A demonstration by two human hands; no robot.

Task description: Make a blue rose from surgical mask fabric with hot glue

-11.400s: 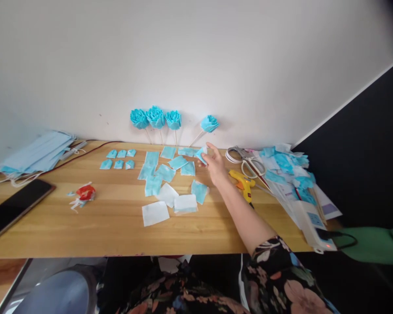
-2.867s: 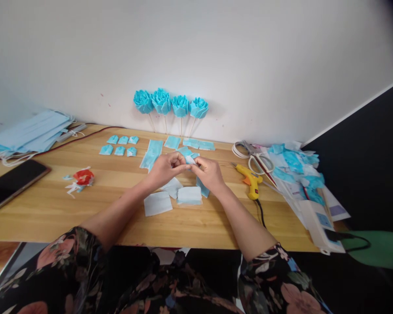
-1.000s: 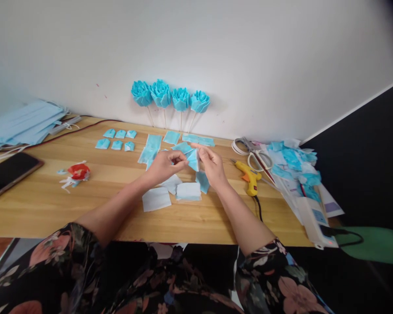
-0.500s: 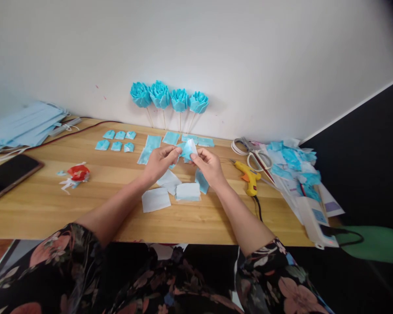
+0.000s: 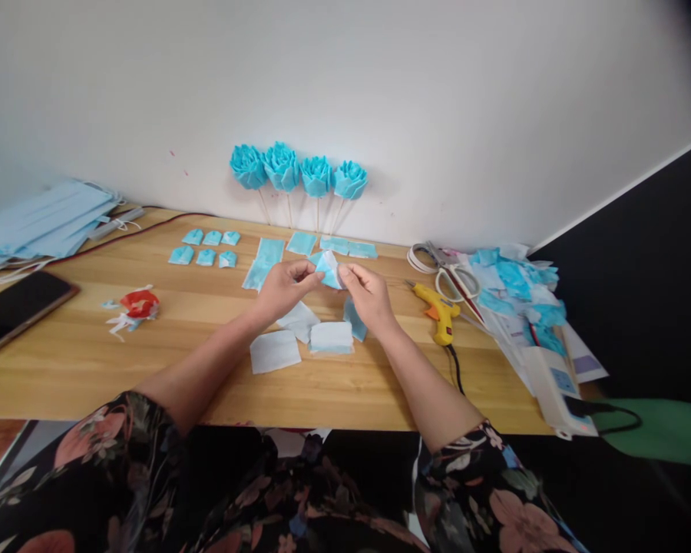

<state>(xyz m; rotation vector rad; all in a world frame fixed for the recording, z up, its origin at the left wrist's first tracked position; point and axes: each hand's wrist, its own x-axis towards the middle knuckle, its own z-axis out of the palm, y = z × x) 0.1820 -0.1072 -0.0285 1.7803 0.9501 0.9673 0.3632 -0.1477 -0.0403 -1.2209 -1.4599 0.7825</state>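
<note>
Between my two hands is a small folded blue and white fabric piece (image 5: 329, 269). My left hand (image 5: 288, 288) pinches its left side, and my right hand (image 5: 368, 292) pinches its right edge. Below them on the wooden table lie pale rectangular pieces (image 5: 275, 352), one of them a stacked piece (image 5: 331, 336). Beyond my hands are flat blue pieces (image 5: 265, 261). Several small folded blue pieces (image 5: 206, 256) sit in two rows to the left. Several blue fabric flowers (image 5: 316, 177) on sticks lean against the wall.
A yellow glue gun (image 5: 441, 311), scissors (image 5: 457, 276) and blue scraps (image 5: 512, 276) lie to the right, near a white box (image 5: 556, 388). On the left are a phone (image 5: 20, 311), blue masks (image 5: 46, 219) and a red bundle (image 5: 140, 304).
The folded piece has been turned and lowered slightly between my fingers. The fingers of both hands have shifted a little on it.
</note>
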